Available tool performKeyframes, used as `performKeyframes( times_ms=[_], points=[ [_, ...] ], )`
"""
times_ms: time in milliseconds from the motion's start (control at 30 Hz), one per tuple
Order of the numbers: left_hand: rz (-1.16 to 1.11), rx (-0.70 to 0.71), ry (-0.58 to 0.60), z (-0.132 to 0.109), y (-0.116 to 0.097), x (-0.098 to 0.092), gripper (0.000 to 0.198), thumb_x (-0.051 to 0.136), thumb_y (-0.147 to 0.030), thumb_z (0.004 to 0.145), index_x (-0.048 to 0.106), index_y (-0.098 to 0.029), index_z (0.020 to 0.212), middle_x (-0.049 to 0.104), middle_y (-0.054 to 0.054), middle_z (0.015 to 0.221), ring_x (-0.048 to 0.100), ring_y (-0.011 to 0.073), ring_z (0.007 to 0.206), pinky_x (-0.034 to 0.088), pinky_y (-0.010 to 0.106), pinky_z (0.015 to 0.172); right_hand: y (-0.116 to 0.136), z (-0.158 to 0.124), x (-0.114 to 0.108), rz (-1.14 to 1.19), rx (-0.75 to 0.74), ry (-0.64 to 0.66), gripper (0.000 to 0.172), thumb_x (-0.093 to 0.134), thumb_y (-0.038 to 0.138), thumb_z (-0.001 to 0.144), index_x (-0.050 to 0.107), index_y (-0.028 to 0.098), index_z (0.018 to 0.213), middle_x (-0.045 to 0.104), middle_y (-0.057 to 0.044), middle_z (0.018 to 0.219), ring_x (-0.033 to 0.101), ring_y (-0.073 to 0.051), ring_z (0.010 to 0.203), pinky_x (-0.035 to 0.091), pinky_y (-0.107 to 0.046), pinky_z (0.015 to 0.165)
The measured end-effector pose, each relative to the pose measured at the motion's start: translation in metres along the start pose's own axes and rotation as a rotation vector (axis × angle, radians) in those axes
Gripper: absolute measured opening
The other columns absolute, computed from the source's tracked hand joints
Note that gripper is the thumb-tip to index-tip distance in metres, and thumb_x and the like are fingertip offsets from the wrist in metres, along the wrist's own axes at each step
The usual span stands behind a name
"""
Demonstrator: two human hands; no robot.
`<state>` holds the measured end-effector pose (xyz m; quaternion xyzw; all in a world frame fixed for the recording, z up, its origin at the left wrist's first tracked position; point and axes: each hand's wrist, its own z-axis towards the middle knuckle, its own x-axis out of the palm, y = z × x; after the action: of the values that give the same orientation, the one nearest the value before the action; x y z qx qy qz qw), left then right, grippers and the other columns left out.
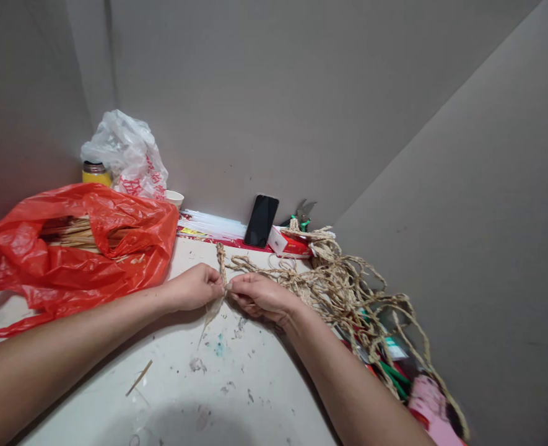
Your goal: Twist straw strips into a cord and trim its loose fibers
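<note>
A short upright length of braided straw rope (222, 260) stands between my two hands at the middle of the white table (181, 396). From the left, my left hand (198, 286) pinches the rope near its lower end. My right hand (259, 296) pinches at the same spot from the other side, its fingers curled. Thin loose strands hang below my left fingertips. Behind my right hand, a tangled heap of the same straw rope (343, 291) spreads to the right. Exactly how the strands cross between my fingertips is too small to tell.
At left lies a red plastic bag (139, 272) with straw stalks (76, 232) inside. Behind it are a white plastic bag (125, 148), a yellow jar (96, 174) and a cup (174, 198). A phone (261, 221) leans on the wall near pruning shears (305, 210). One stalk (139, 377) lies in front.
</note>
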<state>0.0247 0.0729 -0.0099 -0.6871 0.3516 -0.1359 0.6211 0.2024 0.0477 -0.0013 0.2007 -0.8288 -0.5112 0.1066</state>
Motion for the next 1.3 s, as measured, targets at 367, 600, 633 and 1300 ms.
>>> performKeyframes(
  times_ms=[367, 600, 633, 1300],
  points=[
    [-0.184, -0.22, 0.105, -0.011, -0.012, 0.021, 0.011, 0.043, -0.014, 0.07, 0.053, -0.014, 0.073, 0.062, 0.003, 0.055, 0.052, 0.0113, 0.036, 0.042, 0.023, 0.039, 0.001, -0.001, 0.02, -0.001, -0.054, -0.128, 0.026, 0.052, 0.022, 0.067, 0.037, 0.019, 0.045, 0.031, 0.011, 0.034, 0.017, -0.002, 0.03, 0.01, -0.019, 0.032],
    [-0.147, -0.253, 0.138, -0.014, -0.02, 0.02, 0.015, 0.048, -0.017, 0.071, 0.054, -0.015, 0.085, 0.062, 0.001, 0.056, 0.053, 0.0124, 0.037, 0.042, 0.023, 0.039, 0.002, -0.003, 0.013, 0.064, -0.059, -0.059, 0.027, 0.063, 0.029, 0.063, 0.041, 0.019, 0.052, 0.032, 0.012, 0.036, 0.017, -0.001, 0.031, 0.009, -0.019, 0.034],
    [-0.117, -0.25, 0.12, -0.012, -0.021, 0.015, 0.013, 0.05, -0.019, 0.071, 0.055, -0.015, 0.083, 0.06, 0.0, 0.051, 0.05, 0.0118, 0.036, 0.039, 0.022, 0.039, 0.002, -0.003, 0.011, 0.071, -0.06, -0.05, 0.025, 0.064, 0.03, 0.064, 0.044, 0.018, 0.054, 0.032, 0.012, 0.037, 0.016, -0.002, 0.031, 0.009, -0.019, 0.034],
    [-0.061, -0.202, 0.042, -0.003, -0.008, 0.0, 0.021, 0.058, -0.035, 0.068, 0.061, -0.014, 0.069, 0.035, -0.008, 0.043, 0.023, 0.0047, 0.034, 0.013, 0.021, 0.035, 0.004, -0.01, 0.004, -0.391, -0.094, -0.144, 0.023, 0.068, 0.03, 0.066, 0.053, 0.016, 0.059, 0.038, 0.009, 0.045, 0.027, -0.004, 0.04, 0.02, -0.018, 0.038]
  ],
)
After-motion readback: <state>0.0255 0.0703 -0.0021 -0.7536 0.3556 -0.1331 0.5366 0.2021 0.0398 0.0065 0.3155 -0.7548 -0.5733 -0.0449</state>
